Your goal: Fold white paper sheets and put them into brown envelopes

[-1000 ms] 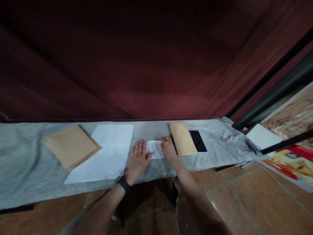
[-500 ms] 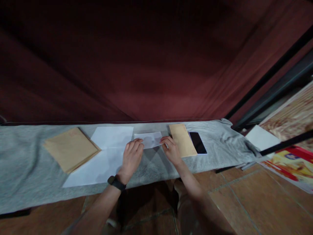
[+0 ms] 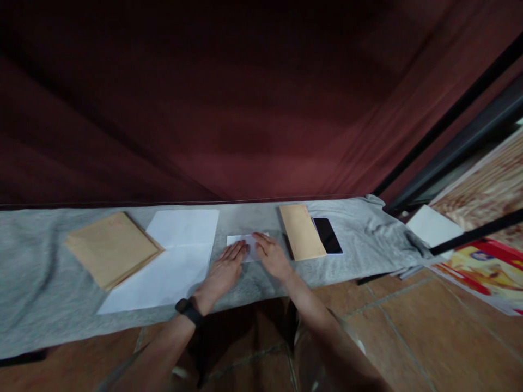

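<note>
A small folded white paper lies on the grey cloth in front of me. My left hand, with a black band on its wrist, rests flat on the paper's near left part, fingers stretched out. Lying flat as well, my right hand covers the paper's right part. Both hands press down on it; neither grips anything. Most of the paper is hidden under them.
Left of my hands lie large white sheets and a stack of brown envelopes. To the right sit one brown envelope and a dark phone. A dark red curtain hangs behind. Tiled floor and a colourful poster are at right.
Half a second ago both hands held the paper raised by its ends; now it lies folded smaller on the cloth with both hands flat on it.
</note>
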Action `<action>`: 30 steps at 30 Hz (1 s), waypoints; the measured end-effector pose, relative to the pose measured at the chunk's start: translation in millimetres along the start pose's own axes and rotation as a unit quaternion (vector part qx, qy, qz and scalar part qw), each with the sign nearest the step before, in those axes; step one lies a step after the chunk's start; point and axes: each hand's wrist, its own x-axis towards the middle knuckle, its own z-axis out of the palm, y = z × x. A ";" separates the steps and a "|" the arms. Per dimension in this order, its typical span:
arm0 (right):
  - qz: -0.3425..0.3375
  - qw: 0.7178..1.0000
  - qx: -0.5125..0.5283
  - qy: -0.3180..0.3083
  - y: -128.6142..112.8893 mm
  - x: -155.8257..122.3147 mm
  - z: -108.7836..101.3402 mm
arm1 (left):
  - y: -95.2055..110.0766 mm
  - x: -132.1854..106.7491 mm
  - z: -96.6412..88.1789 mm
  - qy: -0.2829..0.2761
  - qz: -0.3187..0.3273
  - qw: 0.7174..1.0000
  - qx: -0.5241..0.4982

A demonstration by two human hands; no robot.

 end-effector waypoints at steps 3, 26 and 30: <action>-0.011 0.997 -0.069 -0.024 -1.6 -4.0 23.2 | 0.8 -3.7 10.3 0.009 -0.011 1.000 0.002; 0.050 0.988 -0.145 -0.001 21.6 -21.1 37.0 | 21.7 19.9 28.4 0.066 -0.161 0.984 0.029; 0.066 0.986 -0.156 0.005 28.9 -24.1 33.6 | 22.6 19.4 25.7 0.065 -0.193 0.978 0.039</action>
